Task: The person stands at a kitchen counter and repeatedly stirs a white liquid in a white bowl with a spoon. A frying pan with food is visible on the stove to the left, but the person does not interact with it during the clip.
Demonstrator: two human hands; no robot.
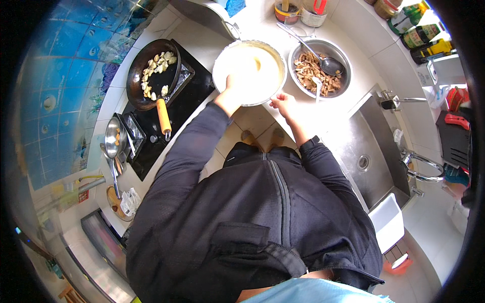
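Before me is a round metal pan (252, 72) filled with a pale, smooth mixture that has a small swirl in it. My left hand (232, 94) is at its near left rim, with the thumb over the edge; overexposure blurs the fingers. At the near right rim, my right hand (283, 104) has its fingertips curled together beside or on the edge; whether they grip it I cannot tell. To the right, a steel bowl (350, 64) holds brown strips of food, a metal ladle (330, 66) and a white spoon (318, 88).
A wok (133, 81) with pale food pieces sits on the black gas hob (201, 81), its wooden handle (163, 117) towards me. A small steel pan (112, 140) is nearer left. A steel sink (373, 151) lies right, and bottles (420, 36) stand at the far right.
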